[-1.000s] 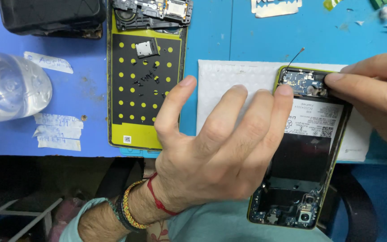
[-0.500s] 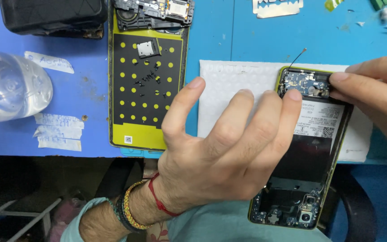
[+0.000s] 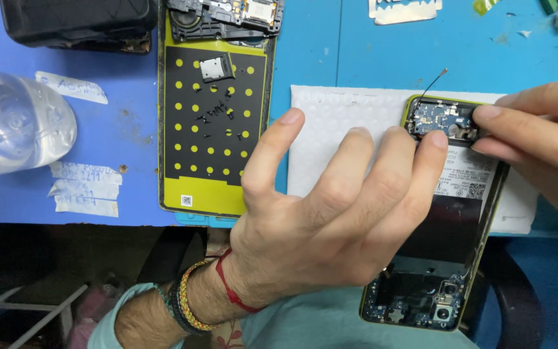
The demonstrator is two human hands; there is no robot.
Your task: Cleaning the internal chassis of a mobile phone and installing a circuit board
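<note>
An opened smartphone (image 3: 450, 239) with a yellow-green frame lies tilted over a white padded sheet (image 3: 343, 123) and the table's front edge, its circuit boards exposed at both ends. My left hand (image 3: 330, 213) rests on the phone's left side with fingers spread, holding it steady. My right hand (image 3: 537, 139) comes in from the right and pinches a small part at the top circuit board (image 3: 440, 119). A thin wire (image 3: 433, 81) sticks up from that end.
A yellow-and-black phone back cover (image 3: 211, 187) holds several tiny screws and a small metal piece (image 3: 217, 68). A clear plastic bottle (image 3: 14, 129) lies at left beside paper labels (image 3: 85, 187). A black case (image 3: 72, 22) and phone parts (image 3: 227, 16) sit at the back.
My left hand has lifted and spread its fingers slightly while staying on the phone. My right fingers have shifted a little at the top board.
</note>
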